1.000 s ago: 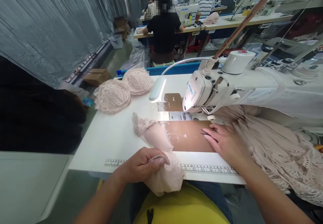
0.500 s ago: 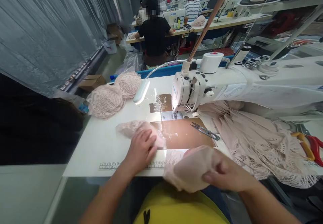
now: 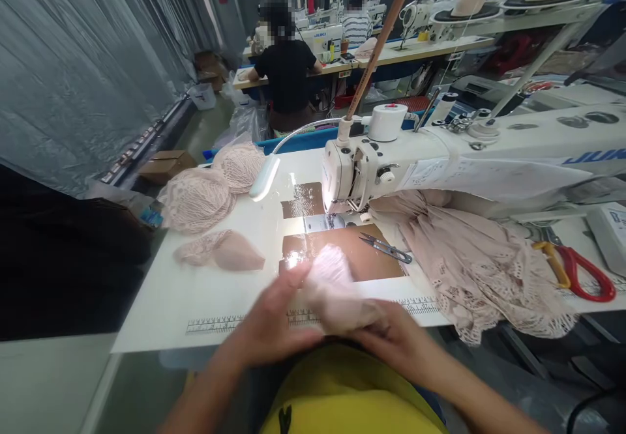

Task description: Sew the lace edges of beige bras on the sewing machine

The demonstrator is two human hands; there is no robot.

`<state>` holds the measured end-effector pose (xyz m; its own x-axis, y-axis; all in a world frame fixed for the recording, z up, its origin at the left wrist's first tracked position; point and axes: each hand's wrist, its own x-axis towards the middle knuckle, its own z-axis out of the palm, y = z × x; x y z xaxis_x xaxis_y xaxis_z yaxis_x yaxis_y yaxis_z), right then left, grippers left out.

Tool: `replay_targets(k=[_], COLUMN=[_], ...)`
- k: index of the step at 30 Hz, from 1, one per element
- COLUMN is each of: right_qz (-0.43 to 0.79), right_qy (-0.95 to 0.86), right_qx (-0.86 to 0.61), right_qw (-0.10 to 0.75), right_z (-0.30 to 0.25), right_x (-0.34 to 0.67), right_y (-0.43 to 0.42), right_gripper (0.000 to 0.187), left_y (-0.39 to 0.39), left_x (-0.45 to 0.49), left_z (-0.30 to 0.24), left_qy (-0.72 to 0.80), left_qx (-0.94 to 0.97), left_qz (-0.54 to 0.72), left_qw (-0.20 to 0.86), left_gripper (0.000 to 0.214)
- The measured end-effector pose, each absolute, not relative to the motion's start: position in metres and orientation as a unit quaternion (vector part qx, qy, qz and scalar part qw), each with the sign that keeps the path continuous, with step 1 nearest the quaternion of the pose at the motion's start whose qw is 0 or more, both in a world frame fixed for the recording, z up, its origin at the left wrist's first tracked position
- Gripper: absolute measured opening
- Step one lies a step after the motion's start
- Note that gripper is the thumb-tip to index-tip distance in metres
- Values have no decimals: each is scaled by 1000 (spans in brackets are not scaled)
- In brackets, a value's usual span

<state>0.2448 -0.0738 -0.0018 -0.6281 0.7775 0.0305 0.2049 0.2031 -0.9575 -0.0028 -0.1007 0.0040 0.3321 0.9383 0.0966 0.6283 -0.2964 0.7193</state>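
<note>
My right hand [image 3: 391, 337] is closed on a pale pink fabric piece [image 3: 337, 294] near the table's front edge. This piece is smeared by motion and has a lighter, textured upper part. At its left side is my left hand [image 3: 274, 323], thumb and fingers apart; whether it touches the cloth is unclear. Further left a second pink piece [image 3: 238, 251], part lace and part smooth, lies flat on the white table [image 3: 156, 303]. Just beyond my hands stands the sewing machine [image 3: 342, 167], its needle area above the metal plate. Thread snips [image 3: 386, 248] rest on the brown sheet [image 3: 372, 271].
Two rounded stacks of lace pieces [image 3: 195, 201] sit at the table's back left, beside a lit lamp [image 3: 265, 176]. Gathered pink lace cloth [image 3: 460, 251] lies right of the machine, near red-handled scissors [image 3: 587, 276]. A printed ruler [image 3: 210, 324] runs along the front. Co-workers sit beyond.
My left hand has left the piece now lying at the left and come back toward the other one. My right hand has moved left with its fabric, which is raised toward the brown sheet.
</note>
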Motion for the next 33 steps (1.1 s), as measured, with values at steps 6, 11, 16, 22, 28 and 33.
replay_targets(k=[6, 11, 16, 22, 28, 33], right_qz=[381, 243, 531, 796, 797, 772], right_qy=[-796, -747, -734, -561, -526, -509], right_qx=[-253, -348, -347, -207, -261, -329], right_qw=[396, 511, 243, 95, 137, 192], right_z=[20, 33, 18, -1, 1, -2], right_x=[224, 244, 232, 212, 214, 227], right_y=[-77, -63, -59, -65, -58, -54], right_gripper=[8, 18, 7, 30, 29, 58], left_y=[-124, -139, -156, -138, -105, -101], left_x=[27, -4, -4, 5, -1, -6], left_z=[-4, -15, -3, 7, 4, 5], left_qy=[491, 600, 312, 428, 442, 471], left_qx=[651, 564, 471, 605, 592, 605], left_qz=[344, 367, 331, 369, 288, 299], left_qw=[465, 432, 756, 561, 609, 568], left_gripper=[35, 19, 50, 74, 35, 12])
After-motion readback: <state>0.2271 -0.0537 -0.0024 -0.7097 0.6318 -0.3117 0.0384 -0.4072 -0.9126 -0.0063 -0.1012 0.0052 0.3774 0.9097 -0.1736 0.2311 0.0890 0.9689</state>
